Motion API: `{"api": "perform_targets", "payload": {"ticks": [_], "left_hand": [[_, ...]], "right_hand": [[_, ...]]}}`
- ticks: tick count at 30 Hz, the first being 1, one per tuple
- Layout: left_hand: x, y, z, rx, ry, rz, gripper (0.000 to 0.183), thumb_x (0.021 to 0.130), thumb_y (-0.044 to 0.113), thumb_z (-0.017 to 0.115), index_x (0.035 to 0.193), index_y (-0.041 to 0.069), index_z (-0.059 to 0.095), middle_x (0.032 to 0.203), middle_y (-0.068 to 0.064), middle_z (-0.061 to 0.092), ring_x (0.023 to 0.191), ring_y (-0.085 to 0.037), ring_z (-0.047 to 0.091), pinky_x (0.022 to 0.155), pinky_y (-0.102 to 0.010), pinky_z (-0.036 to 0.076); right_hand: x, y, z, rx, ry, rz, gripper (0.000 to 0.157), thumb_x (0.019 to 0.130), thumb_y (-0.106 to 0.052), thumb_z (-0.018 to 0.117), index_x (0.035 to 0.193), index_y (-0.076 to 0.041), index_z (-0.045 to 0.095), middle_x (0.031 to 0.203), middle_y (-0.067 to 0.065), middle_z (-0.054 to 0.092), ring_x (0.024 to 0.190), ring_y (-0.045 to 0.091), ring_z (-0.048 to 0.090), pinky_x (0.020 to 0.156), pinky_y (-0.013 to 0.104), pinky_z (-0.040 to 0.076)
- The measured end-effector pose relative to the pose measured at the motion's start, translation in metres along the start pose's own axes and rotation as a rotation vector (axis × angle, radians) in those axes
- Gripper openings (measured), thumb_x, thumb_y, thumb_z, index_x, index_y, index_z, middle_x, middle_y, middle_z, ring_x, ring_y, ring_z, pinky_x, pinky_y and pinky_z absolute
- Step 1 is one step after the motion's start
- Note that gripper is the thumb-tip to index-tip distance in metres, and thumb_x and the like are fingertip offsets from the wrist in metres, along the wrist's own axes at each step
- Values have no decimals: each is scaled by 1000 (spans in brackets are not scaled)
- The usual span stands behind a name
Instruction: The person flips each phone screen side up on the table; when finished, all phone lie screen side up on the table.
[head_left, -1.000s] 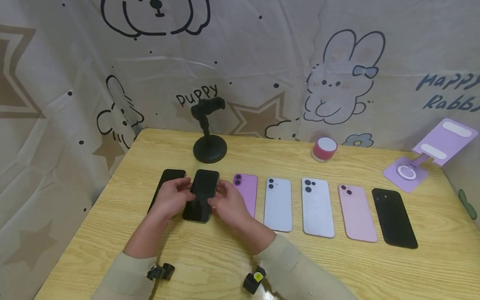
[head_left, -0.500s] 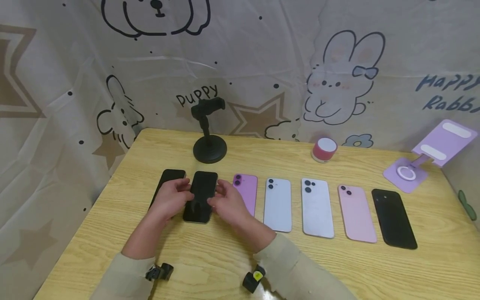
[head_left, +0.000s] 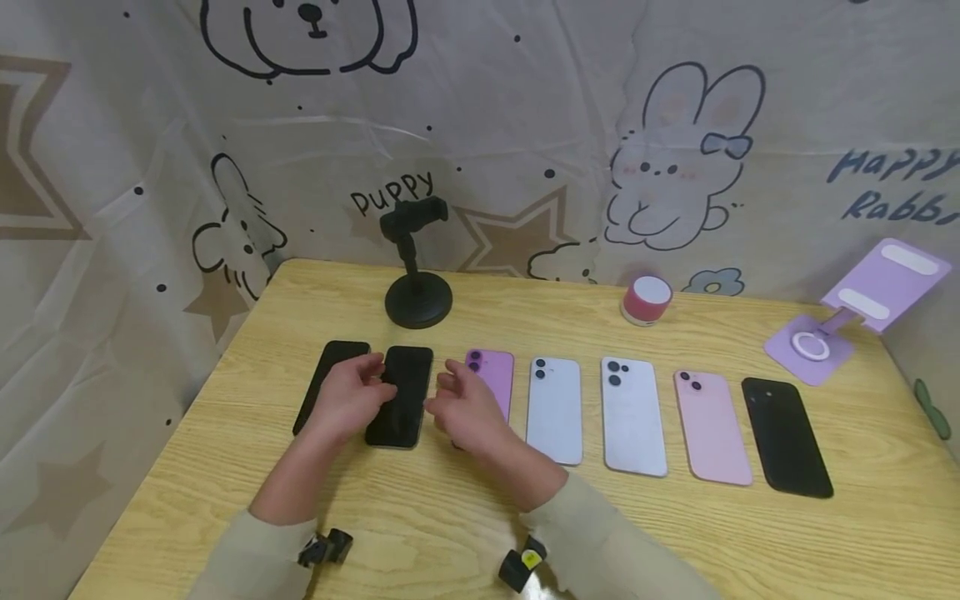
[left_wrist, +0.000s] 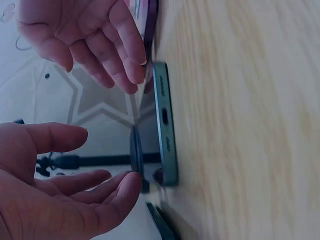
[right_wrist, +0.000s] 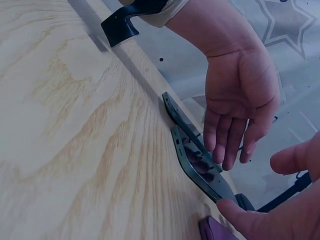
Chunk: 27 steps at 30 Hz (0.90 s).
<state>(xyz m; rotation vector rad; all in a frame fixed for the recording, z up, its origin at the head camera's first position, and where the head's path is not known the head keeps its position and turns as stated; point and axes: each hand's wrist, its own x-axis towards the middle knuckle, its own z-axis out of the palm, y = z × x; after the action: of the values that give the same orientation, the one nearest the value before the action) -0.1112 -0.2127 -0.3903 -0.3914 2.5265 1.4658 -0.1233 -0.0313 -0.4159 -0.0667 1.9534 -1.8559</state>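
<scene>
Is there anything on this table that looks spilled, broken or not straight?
Nothing clearly stands out. The seven phones lie in one row on the table, with no spill or break visible. The purple stand slopes at its top, but its base sits flat, so that seems normal.

From my end I see a wooden tabletop (head_left: 420,517) with light, streaky grain. Seven phones lie flat on it in a row, apart from one another: from the left, a black phone (head_left: 334,367), a second black phone (head_left: 407,402), a purple phone (head_left: 498,383), a pale blue phone (head_left: 555,412), a white phone (head_left: 634,417), a pink phone (head_left: 714,429) and a third black phone (head_left: 787,437). Behind them stand a black stand (head_left: 417,302), a pink-and-white cylinder (head_left: 647,302) and a lilac stand (head_left: 888,283).
</scene>
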Motion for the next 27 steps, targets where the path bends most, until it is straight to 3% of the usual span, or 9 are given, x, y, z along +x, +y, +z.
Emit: {"api": "perform_targets", "payload": {"ticks": [5, 10, 14, 21, 27], "left_hand": [[-3, 9, 14, -9, -27, 48, 57, 95, 5, 63, 147, -5, 43, 142, -23, 51, 125, -36, 51, 102, -49, 43], [-4, 13, 33, -98, -93, 117, 55, 93, 1, 64, 144, -8, 45, 138, -25, 54, 123, -36, 54, 100, -46, 46], [-5, 15, 48, -154, -119, 134, 55, 91, -2, 66, 143, -9, 46, 136, -25, 55, 123, -36, 55, 100, -44, 46], [-3, 18, 65, -170, -124, 119, 56, 90, -1, 68, 142, -7, 49, 136, -21, 56, 122, -34, 56, 99, -44, 47], [1, 21, 76, -188, -112, 73, 64, 88, 1, 69, 146, -7, 43, 141, -22, 52, 127, -34, 52, 101, -44, 45]], "right_hand": [[-9, -2, -13, -45, -1, -30, 72, 91, -8, 65, 154, 0, 31, 147, 21, 46, 131, 33, 48, 100, 43, 46], [-18, 0, -30, -121, 11, -69, 69, 94, -7, 63, 154, 2, 30, 145, 24, 47, 130, 35, 49, 104, 46, 42], [-23, 2, -45, -177, 51, -73, 67, 94, -6, 62, 153, 4, 31, 143, 25, 48, 129, 36, 50, 105, 47, 41], [-29, 7, -70, -191, 93, -81, 68, 94, -3, 61, 153, 5, 29, 146, 27, 44, 132, 39, 45, 109, 48, 36], [-32, 11, -79, -155, 94, -86, 69, 94, -2, 61, 153, 7, 26, 146, 29, 42, 133, 41, 44, 108, 49, 36]]}}
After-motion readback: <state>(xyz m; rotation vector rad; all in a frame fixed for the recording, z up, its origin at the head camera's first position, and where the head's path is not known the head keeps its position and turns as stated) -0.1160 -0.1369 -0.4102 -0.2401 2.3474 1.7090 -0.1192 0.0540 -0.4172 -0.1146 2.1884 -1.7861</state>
